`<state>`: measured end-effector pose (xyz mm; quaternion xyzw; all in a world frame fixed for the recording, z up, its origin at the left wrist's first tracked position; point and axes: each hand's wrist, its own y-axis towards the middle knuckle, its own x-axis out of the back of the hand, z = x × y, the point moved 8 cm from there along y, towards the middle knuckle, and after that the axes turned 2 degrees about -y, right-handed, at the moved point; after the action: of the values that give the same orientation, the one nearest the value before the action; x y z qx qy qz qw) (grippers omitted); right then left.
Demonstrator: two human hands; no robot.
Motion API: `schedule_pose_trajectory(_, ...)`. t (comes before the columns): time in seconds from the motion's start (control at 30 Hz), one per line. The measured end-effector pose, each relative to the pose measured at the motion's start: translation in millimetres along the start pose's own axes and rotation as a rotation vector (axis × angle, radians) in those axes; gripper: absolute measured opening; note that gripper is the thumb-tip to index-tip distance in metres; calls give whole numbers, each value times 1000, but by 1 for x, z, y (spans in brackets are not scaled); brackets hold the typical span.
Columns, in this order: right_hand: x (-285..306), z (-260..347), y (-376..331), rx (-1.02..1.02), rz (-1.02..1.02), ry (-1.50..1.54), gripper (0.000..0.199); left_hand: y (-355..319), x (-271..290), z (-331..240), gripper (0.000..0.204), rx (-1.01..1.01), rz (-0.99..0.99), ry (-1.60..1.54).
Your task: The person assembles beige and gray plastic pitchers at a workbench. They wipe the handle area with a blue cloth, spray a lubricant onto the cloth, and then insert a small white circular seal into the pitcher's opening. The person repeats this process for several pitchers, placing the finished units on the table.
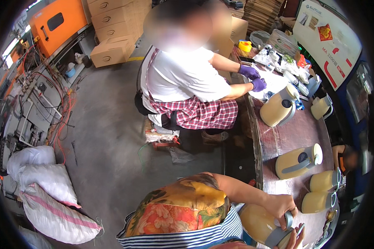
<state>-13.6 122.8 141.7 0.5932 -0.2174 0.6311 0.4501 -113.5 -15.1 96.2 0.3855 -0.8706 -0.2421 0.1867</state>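
Cream-coloured plastic is filling the lower right corner, where the person's left hand (281,206) is gripping a cream jug (257,224) by its grey top, fingers curled over the rim and closed on it. That jug is lying tilted at the near edge of the table (284,137), close to the person's body. Only the fingertips of the right hand (296,237) are showing beside the jug's grey collar, so I cannot tell whether they are holding it. Just beyond, two more cream jugs (322,191) are resting on their sides, with another lidded jug (297,162) past them and an upright one (279,106) farther along. At the far end a co-worker in purple gloves (253,78) is sitting, working at the table. White sacks (50,195) are lying on the floor to the left.
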Motion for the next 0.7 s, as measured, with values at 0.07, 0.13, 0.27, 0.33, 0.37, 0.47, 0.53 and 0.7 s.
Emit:
schedule_pose_trajectory(0.07,0,-12,-6,-99,-66,33,62,6,-4,-4,42,-53,34,-70)
schedule_pose_trajectory(0.13,-1,-25,-11,-177,-167,67,61,6,-9,-14,40,-110,22,52)
schedule_pose_trajectory(0.27,-12,-61,-22,-357,-368,185,60,-13,-52,-28,39,-216,-233,691)
schedule_pose_trajectory(0.33,-18,-72,-26,-423,-444,242,59,-17,-82,-6,38,-239,-324,852)
schedule_pose_trajectory(0.37,-20,-80,-30,-453,-483,273,59,-8,-73,-8,38,-179,-169,734)
schedule_pose_trajectory(0.47,-31,-101,-32,-527,-573,394,58,13,-20,-16,35,-87,127,303)
schedule_pose_trajectory(0.53,-37,-115,-33,-566,-619,477,58,6,-14,-54,34,-111,-120,455)
schedule_pose_trajectory(0.7,-49,-161,-51,-682,-744,751,56,5,-113,-9,30,-305,-297,885)
